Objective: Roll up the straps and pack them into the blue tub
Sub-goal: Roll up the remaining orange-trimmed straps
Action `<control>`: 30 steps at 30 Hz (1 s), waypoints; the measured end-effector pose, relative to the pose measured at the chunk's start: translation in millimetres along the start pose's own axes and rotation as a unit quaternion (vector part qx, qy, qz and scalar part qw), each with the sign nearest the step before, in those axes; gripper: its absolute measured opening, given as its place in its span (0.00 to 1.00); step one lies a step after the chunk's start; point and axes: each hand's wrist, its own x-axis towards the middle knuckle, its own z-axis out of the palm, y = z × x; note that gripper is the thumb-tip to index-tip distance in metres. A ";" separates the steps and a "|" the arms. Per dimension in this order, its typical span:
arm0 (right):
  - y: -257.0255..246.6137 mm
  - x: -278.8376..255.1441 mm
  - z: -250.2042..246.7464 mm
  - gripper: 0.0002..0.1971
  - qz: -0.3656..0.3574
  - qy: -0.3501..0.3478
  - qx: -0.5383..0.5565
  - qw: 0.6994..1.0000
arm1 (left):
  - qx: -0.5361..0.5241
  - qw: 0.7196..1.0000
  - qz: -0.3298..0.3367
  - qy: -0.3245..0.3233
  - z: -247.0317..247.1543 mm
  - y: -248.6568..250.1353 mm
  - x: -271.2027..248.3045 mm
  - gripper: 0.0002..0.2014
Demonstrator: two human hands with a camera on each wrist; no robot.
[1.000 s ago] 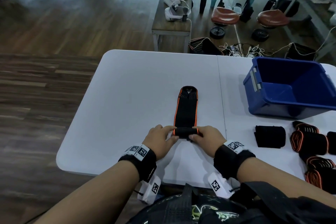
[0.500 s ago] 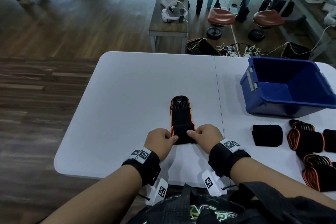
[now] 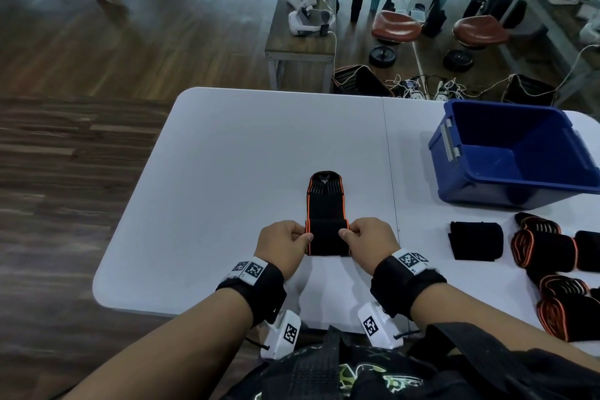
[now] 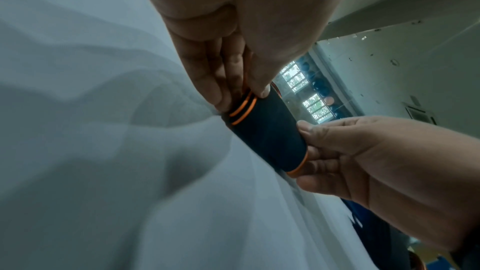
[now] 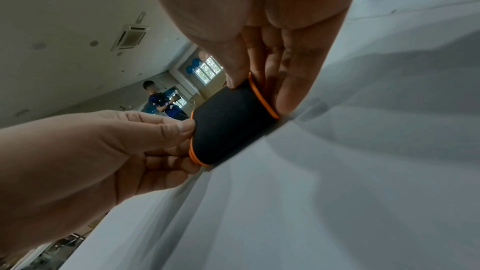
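Note:
A black strap with orange edges [image 3: 327, 204] lies lengthwise on the white table [image 3: 227, 172], its near end wound into a fat roll [image 3: 328, 239] [image 4: 267, 137] [image 5: 231, 124]. My left hand [image 3: 285, 245] [image 4: 233, 81] pinches the roll's left end between thumb and fingers. Opposite it, my right hand [image 3: 368, 240] [image 5: 262, 73] pinches the right end. The strap's unrolled part stretches away from me. At the far right stands the blue tub [image 3: 516, 153], with nothing visible inside.
Several rolled and folded black straps [image 3: 548, 253] lie on the table at the right, below the tub. A black folded one [image 3: 475, 240] is nearest my right hand. Beyond the table are a wooden bench [image 3: 302, 32], stools and cables. A person stands far off in the right wrist view.
The roll has grown thicker and the flat part of the strap shorter. Both hands kept their hold at the roll's ends near the table's front edge.

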 end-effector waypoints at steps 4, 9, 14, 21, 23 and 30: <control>-1.9 0.8 0.2 0.12 0.005 0.005 0.044 0.999 | 0.023 0.999 0.045 -0.013 1.2 -0.9 -0.3 0.17; -2.1 -4.4 0.1 0.28 -0.056 -0.043 -0.019 0.997 | 0.173 0.976 0.115 -0.061 5.0 -5.7 7.4 0.22; 11.6 -3.4 -0.8 0.40 -0.080 -0.092 -0.063 0.991 | 0.194 0.969 0.129 -0.082 6.0 -19.0 4.3 0.29; 16.2 5.9 -4.9 0.13 -0.049 -0.068 0.112 0.990 | 0.131 0.983 0.089 -0.088 -1.2 -14.6 19.2 0.17; 13.8 8.7 -5.1 0.07 -0.038 -0.066 0.130 0.989 | 0.123 0.985 0.077 -0.091 -3.1 -10.1 19.8 0.14; 8.5 12.1 2.1 0.20 0.013 -0.050 0.061 0.997 | 0.172 0.978 0.048 -0.104 -0.3 -3.7 15.0 0.23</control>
